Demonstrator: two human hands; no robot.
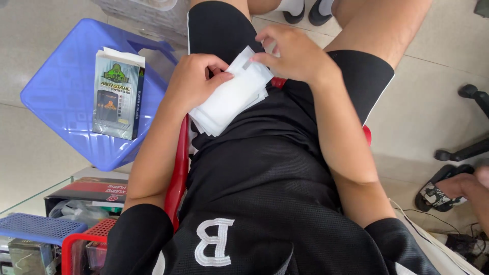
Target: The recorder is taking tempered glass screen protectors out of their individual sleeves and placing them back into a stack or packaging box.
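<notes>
The person sits on a red chair (178, 168) with a small stack of white flat packets (229, 97) resting on the lap, against the black shorts (265, 153). The left hand (196, 81) grips the stack along its left edge, thumb on top and fingers curled beneath, which steadies the pile and keeps it from sliding off the thigh. The right hand (293, 53) is closed in a narrow pinch at the upper right corner of the top packet, fingertips pressed together on the edge, a hold that appears suited to separating or peeling one layer from the rest. The stack lies tilted, its lower corner pointing toward the left knee. Just beside the left arm stands a blue plastic stool (66, 86), and on its seat lies a printed retail box (118, 97) with a white flap at its top end, well apart from both hands. At lower left sit a red basket (84, 242) and a blue perforated lid (38, 226). A sandalled foot (448, 191) of another person shows at the right edge.
</notes>
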